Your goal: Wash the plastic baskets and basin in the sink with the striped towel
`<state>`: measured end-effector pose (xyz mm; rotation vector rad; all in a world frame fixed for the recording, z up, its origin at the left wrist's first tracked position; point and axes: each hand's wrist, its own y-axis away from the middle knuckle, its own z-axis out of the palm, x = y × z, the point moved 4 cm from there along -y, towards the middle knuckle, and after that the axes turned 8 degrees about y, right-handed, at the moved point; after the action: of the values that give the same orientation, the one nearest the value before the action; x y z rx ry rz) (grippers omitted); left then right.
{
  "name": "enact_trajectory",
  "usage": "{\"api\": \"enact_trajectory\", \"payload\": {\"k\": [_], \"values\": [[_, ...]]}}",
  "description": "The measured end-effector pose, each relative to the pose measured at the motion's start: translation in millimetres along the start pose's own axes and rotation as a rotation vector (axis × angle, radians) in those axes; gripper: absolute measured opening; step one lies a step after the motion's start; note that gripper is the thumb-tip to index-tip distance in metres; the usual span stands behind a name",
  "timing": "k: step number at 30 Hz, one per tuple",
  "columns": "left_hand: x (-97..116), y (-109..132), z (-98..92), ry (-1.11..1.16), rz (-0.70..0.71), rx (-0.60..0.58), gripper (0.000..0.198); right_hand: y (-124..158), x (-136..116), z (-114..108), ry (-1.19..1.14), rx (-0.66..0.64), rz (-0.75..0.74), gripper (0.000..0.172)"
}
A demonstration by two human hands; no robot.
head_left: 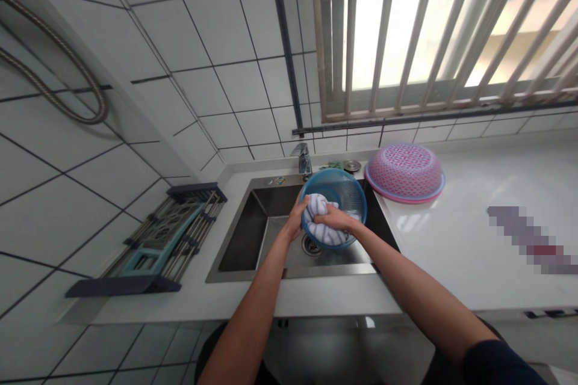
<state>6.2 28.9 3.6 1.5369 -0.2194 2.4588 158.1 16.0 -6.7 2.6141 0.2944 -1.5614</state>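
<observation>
A blue plastic basin (360,200) is held tilted over the steel sink (239,240). My left hand (295,219) grips its left rim, thumb over the edge and fingers mostly hidden behind the wall. Inside the basin lies a bunched white cloth with grey stripes (327,234). My right hand (335,218) reaches in from the right, its fingers closed on the cloth and pressing it against the basin's left side. The fingertips are partly buried in the folds. Behind the basin stands a chrome faucet (303,159).
A pink perforated basket (406,169) lies upside down on the white counter (456,240), right of the sink. A folded rack (158,240) rests on the left. A drain strainer (351,166) and something green (333,165) sit behind the basin. A barred window (383,36) is above.
</observation>
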Motion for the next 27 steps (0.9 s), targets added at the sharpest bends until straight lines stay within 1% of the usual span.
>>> {"api": "enact_trajectory", "payload": {"k": [1,2,4,5,6,8,9,11,13,15,16,17,20,21,23,25,27], "values": [[-1.7,-0.2,-0.7,0.001,-0.014,0.007,0.080,-1.3,1.2,-4.2,-0.038,0.033,0.029,0.035],[-3.7,-0.1,-0.8,-0.010,-0.033,-0.006,0.079,-2.7,2.3,-9.8,-0.092,0.095,0.054,0.038],[-7.1,1.0,0.0,-0.084,-0.061,-0.071,0.075,-4.3,5.0,-23.7,-0.203,0.274,0.092,0.044],[-8.4,1.6,0.3,-0.144,-0.070,-0.108,0.074,-4.6,6.5,-29.5,-0.241,0.344,0.102,0.045],[-9.3,2.0,0.1,-0.207,-0.077,-0.136,0.073,-4.8,8.2,-33.6,-0.258,0.382,0.109,0.045],[-8.9,1.4,-2.5,-0.308,-0.078,-0.138,0.071,-4.7,11.0,-35.7,-0.242,0.372,0.106,0.043],[-7.0,0.4,-5.0,-0.334,-0.062,-0.103,0.071,-4.4,11.7,-33.8,-0.219,0.341,0.086,0.043],[-0.1,-1.7,-9.9,-0.346,0.009,-0.005,0.073,-2.8,10.0,-24.9,-0.159,0.243,-0.002,0.039],[7.8,-2.2,-12.4,-0.334,0.091,0.068,0.083,0.5,5.3,-11.3,-0.100,0.118,-0.110,0.034],[12.2,-0.8,-11.2,-0.309,0.105,0.063,0.096,4.9,0.5,2.0,-0.060,0.014,-0.167,0.031],[12.3,0.2,-9.5,-0.288,0.077,0.035,0.098,7.1,-1.7,6.8,-0.053,-0.013,-0.175,0.031],[11.5,1.4,-7.7,-0.259,0.036,0.001,0.096,9.1,-3.9,10.1,-0.055,-0.025,-0.177,0.031],[6.3,4.3,-3.7,-0.165,-0.097,-0.086,0.079,12.5,-10.0,12.6,-0.093,-0.013,-0.191,0.035],[5.2,4.4,-3.4,-0.145,-0.114,-0.098,0.075,12.2,-10.9,11.4,-0.109,0.000,-0.188,0.036],[4.5,3.2,-3.9,-0.130,-0.104,-0.096,0.069,8.7,-9.7,5.3,-0.157,0.049,-0.159,0.036],[4.0,1.2,-4.1,-0.135,-0.080,-0.092,0.067,2.5,-3.8,-6.7,-0.228,0.165,-0.085,0.038],[1.9,-0.6,-2.8,-0.132,-0.078,-0.097,0.070,-2.9,4.6,-21.6,-0.296,0.320,0.011,0.043]]}}
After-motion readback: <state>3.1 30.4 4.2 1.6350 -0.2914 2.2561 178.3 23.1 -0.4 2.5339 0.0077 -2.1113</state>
